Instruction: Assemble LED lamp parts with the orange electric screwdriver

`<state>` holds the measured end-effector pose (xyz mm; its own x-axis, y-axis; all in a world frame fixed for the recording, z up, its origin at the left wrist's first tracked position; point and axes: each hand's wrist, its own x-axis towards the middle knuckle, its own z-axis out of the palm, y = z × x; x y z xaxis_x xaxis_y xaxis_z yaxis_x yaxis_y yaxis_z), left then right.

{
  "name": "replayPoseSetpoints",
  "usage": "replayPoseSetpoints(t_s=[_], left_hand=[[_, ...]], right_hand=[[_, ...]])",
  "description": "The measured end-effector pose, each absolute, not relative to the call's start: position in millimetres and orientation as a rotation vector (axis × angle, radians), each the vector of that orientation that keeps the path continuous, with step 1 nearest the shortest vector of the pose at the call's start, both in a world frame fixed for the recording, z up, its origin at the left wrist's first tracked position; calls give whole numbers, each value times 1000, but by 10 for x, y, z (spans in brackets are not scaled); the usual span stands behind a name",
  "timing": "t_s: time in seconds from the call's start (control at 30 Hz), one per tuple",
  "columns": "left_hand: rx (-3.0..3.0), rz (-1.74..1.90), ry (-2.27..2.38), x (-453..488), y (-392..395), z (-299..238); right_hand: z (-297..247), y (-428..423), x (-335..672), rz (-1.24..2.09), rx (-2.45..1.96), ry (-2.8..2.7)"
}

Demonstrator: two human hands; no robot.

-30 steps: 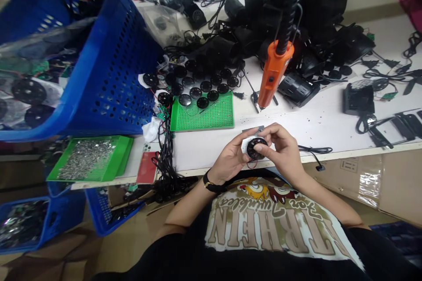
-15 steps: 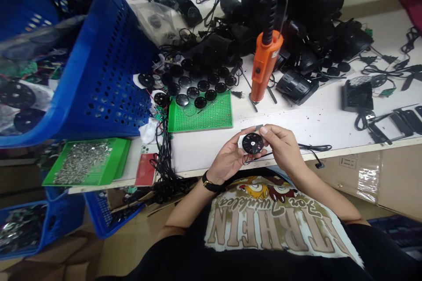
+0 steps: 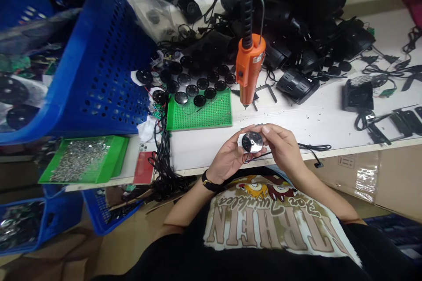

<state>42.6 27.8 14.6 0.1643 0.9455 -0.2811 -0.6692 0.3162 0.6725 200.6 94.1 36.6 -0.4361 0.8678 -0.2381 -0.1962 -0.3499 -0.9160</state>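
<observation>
A round black disc [image 3: 248,144] with a small screw at its centre and white backing at its side lies in my left hand [image 3: 229,156], whose fingers curl around it. Thin dark and red wires hang from its lower left edge. My right hand [image 3: 280,142] is at the disc's right side, thumb and fingers pinched together at its rim. Light glares off part of the disc's face. Above the hands hangs an orange electric screwdriver [image 3: 250,70], tip down, touched by neither hand.
A green perforated tray [image 3: 204,116] with several black discs stands behind my hands. Left are a big blue basket [image 3: 95,66] and a green tray of screws [image 3: 79,158]. Black housings [image 3: 298,85] and cables crowd the right. A cardboard box [image 3: 356,175] stands below the table edge.
The hanging screwdriver has swung to the left. The disc in my hands has tilted slightly, so its face now catches the light. Both hands have stayed in nearly the same place.
</observation>
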Motion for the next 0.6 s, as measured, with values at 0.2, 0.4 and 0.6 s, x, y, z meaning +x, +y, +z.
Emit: replayPoseSetpoints(t_s=[0.2,0.4,0.6], left_hand=[[424,1192,721,435,262,133],[434,1186,719,436,239,126],[446,1193,720,443,223,159]], right_hand=[[359,933,2034,1854,-990,-1124],[362,921,2054,1824,-1019,-1169],[350,890,2070,1800,-1012,-1190]])
